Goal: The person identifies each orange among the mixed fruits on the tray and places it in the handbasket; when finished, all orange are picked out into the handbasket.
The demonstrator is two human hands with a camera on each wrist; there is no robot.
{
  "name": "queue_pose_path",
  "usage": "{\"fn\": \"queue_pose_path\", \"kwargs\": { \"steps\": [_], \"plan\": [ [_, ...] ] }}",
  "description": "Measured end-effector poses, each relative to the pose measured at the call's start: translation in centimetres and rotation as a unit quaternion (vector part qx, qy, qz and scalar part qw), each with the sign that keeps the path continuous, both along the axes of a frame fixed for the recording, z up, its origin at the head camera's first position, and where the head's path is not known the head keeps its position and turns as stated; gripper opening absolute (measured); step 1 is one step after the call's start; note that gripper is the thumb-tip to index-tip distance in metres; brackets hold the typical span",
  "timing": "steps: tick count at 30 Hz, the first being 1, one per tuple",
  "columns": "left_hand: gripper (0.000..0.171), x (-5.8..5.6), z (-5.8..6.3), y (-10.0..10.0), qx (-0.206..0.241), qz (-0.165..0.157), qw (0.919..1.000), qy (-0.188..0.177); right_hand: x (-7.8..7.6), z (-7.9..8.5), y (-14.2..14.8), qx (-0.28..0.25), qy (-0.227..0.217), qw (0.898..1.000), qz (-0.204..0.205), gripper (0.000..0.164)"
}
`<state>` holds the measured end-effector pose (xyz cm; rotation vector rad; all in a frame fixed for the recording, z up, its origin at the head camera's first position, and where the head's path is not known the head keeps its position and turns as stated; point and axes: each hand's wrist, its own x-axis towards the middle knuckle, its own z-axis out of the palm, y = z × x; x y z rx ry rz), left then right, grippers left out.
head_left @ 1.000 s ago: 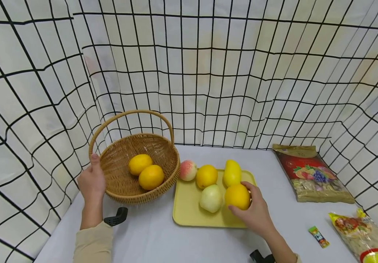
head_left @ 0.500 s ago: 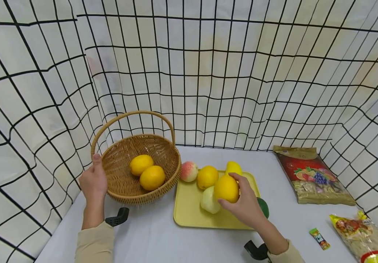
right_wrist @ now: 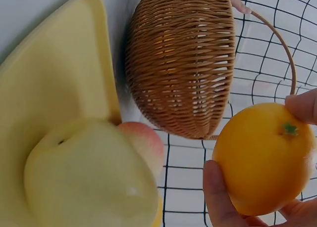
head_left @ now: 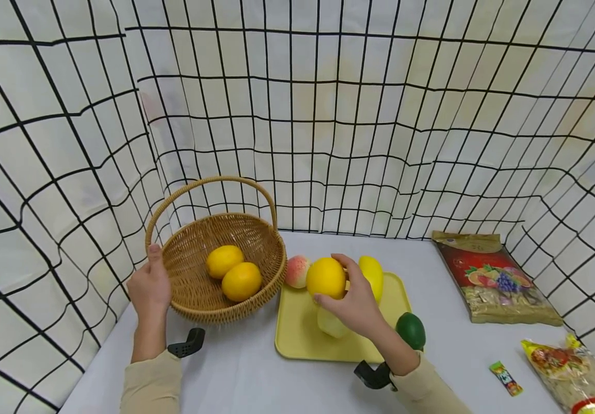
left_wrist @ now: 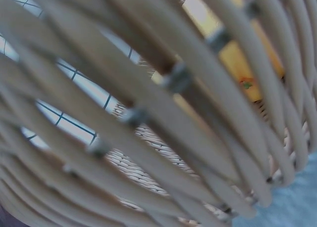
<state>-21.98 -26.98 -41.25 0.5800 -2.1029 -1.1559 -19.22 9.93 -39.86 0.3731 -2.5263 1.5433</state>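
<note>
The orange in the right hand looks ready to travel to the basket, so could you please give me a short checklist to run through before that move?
1. Grip: the right hand curls fingers and thumb round the orange: ok.
2. Lift: the orange is up off the yellow tray, above the pale pear: ok.
3. Basket steadied: the left hand grips the rim of the basket: ok.
4. Room inside: two oranges lie in it, with bare weave beside them: ok.
5. Handle clearance on the way in: cannot tell.
</note>
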Motion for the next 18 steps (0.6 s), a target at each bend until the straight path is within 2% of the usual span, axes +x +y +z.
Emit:
{"fn": "queue_pose_path", "kwargs": {
  "steps": [9,18],
  "plan": [
    [0.070,0.0,-0.2,-0.1,-0.002,0.001,1.0000,-0.005,-0.7,1.8,-3.9,-0.018,0.006,0.999,0.051,0.077],
    [0.070,0.1,-0.1,-0.1,-0.004,0.002,1.0000,-0.003,-1.6,1.9,-6.9,-0.034,0.019,0.995,0.092,0.078]
  ]
}}
